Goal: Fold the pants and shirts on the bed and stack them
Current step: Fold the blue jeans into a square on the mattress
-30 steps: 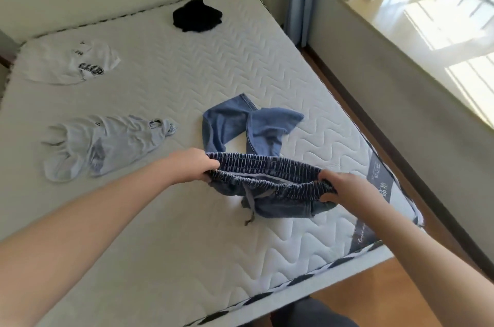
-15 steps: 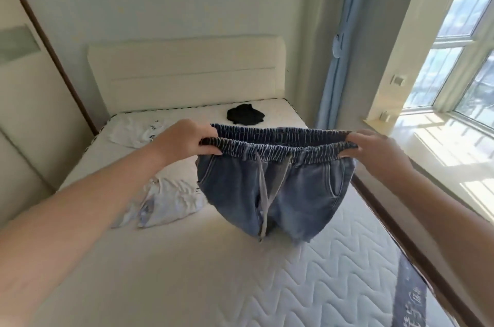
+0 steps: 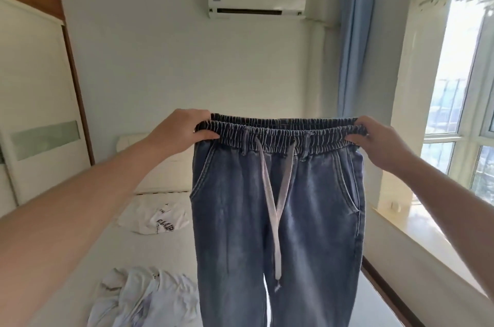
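both hands — left hand (image 3: pixel 178 131), right hand (image 3: pixel 379 139) — grip the jeans (image 3: pixel 278 206) waistband held aloft; risk: legs land twisted on the bed (image 3: pixel 160 252), or over the white shirt (image 3: pixel 149 297) at its near edge.

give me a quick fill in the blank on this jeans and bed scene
1. Both hands, left hand and right hand, grip the jeans by the ____.
2. The drawstring hanging down the front is ____ in colour.
3. The shirts on the bed are ____ in colour.

Answers: waistband; grey; white
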A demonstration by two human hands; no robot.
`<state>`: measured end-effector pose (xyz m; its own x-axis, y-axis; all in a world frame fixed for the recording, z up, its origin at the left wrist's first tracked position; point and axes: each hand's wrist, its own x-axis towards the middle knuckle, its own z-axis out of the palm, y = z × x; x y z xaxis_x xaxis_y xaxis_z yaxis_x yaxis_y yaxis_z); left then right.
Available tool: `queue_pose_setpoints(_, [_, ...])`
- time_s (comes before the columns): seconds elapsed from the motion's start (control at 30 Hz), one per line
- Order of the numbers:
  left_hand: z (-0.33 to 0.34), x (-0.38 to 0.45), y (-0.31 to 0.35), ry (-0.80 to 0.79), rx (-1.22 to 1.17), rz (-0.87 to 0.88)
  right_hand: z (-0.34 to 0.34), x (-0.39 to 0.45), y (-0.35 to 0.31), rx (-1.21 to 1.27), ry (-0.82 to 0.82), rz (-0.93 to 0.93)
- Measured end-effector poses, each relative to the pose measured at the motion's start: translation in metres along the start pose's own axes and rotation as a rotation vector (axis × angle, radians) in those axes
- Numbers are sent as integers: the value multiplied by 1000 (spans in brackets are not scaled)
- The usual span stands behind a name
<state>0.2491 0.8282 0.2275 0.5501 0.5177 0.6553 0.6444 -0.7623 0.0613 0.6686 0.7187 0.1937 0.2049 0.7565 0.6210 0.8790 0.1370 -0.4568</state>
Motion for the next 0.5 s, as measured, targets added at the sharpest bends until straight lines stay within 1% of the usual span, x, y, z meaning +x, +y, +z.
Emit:
queue_pose_setpoints(0.13, [-43, 30, 3, 44, 37, -3, -22, 33, -18, 35, 37, -29])
queue_pose_setpoints(0.23, [-70, 45, 5, 55, 40, -47, -39, 52, -32, 109, 86, -55])
queue_pose_setpoints(0.33, [-86, 50, 6, 74, -90, -80, -51, 64, -41, 211, 135, -80])
queue_pose_setpoints(0.43, [-88, 46, 7, 83, -265, -131, -53, 66, -49, 287, 127, -101])
queue_pose_setpoints(0.5, [-83, 41, 7, 84, -253, -139, -51, 64, -51, 336, 107, -102])
